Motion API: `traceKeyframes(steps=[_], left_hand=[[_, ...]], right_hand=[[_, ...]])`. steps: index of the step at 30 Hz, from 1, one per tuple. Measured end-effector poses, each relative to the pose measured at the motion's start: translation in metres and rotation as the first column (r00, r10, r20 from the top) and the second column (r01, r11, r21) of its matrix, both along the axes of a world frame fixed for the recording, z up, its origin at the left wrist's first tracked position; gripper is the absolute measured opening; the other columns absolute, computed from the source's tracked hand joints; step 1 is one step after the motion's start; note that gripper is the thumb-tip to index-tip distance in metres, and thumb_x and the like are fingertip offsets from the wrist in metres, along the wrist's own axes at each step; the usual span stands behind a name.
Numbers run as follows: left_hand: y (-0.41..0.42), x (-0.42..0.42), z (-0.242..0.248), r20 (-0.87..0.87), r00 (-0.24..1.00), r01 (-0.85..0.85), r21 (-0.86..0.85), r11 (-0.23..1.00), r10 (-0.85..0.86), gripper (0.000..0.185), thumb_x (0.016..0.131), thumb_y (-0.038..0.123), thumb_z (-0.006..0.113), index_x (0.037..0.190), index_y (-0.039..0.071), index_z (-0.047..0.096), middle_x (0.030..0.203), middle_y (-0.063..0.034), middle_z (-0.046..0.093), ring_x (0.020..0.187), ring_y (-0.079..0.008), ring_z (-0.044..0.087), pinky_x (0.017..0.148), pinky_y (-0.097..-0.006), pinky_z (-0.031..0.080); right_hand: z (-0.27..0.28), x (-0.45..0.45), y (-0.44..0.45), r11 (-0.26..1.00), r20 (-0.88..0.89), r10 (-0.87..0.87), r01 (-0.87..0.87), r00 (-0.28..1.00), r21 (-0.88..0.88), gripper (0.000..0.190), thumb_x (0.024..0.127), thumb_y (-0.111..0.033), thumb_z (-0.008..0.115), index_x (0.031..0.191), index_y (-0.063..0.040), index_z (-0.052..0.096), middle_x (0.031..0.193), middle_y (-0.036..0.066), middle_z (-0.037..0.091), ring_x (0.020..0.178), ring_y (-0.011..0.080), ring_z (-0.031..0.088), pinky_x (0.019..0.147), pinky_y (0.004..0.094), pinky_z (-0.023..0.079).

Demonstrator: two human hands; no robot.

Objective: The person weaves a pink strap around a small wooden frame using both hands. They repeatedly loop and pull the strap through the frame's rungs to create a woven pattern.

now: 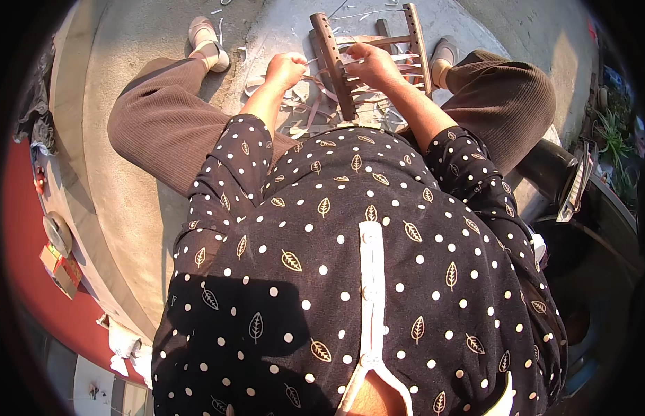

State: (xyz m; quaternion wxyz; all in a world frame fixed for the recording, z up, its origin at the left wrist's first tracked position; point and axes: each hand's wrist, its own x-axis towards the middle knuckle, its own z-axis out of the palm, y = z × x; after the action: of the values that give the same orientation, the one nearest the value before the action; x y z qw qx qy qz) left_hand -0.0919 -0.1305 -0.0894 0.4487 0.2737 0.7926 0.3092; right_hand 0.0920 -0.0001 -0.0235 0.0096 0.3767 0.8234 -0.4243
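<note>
Before me a small wooden frame (335, 67) with a row of holes along each side rail stands tilted, probably a stool or chair frame. Pale flat strips (410, 68) run across between its rails. My left hand (286, 70) is left of the near rail, fingers closed on the end of a thin pale strip (312, 60) that leads toward the rail's holes. Over the frame, just inside that same rail, my right hand (374, 65) has bent fingers among the strips. Whether it grips one is hidden by the fingers.
Loose strips (314, 112) lie tangled on the concrete floor (130, 47) under the frame, with scraps near my shoe (218, 57). My knees flank the frame. A dark cylindrical object (546, 166) stands at right. A cardboard box (62, 270) sits on a red surface at left.
</note>
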Motion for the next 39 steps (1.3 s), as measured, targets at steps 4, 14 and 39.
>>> traceKeyframes(steps=[4,14,39], left_hand=[[0.005,0.001,0.001,-0.226,0.964,0.147,-0.004,0.989,-0.144,0.023,0.070,0.009,0.058,0.089,0.009,0.071,0.076,-0.0102,0.067,0.070,-0.0194,0.063,0.069,-0.0321,0.048],[0.008,-0.001,0.006,-0.155,0.976,0.163,0.041,0.986,-0.155,0.026,0.069,0.010,0.059,0.093,0.008,0.071,0.084,-0.0137,0.067,0.080,-0.0226,0.064,0.074,-0.0326,0.048],[0.015,0.008,0.004,0.272,0.960,0.036,0.093,0.995,-0.060,0.028,0.074,0.003,0.059,0.099,0.004,0.070,0.091,-0.0045,0.070,0.085,-0.0125,0.062,0.081,-0.0259,0.047]], right_hand=[[-0.003,-0.001,-0.003,0.998,0.047,-0.037,0.039,0.998,-0.051,0.035,0.071,-0.017,0.070,0.104,-0.006,0.064,0.093,0.011,0.068,0.085,0.0242,0.065,0.076,0.0339,0.051],[-0.001,-0.006,-0.007,0.996,0.076,-0.029,0.035,0.997,-0.086,0.035,0.076,-0.015,0.071,0.109,-0.004,0.062,0.093,0.007,0.066,0.084,0.0159,0.063,0.076,0.0299,0.051],[0.008,-0.008,-0.011,0.995,0.054,-0.053,0.058,0.997,-0.082,0.037,0.071,-0.017,0.072,0.104,-0.004,0.064,0.094,0.012,0.068,0.087,0.0231,0.066,0.079,0.0320,0.050]])
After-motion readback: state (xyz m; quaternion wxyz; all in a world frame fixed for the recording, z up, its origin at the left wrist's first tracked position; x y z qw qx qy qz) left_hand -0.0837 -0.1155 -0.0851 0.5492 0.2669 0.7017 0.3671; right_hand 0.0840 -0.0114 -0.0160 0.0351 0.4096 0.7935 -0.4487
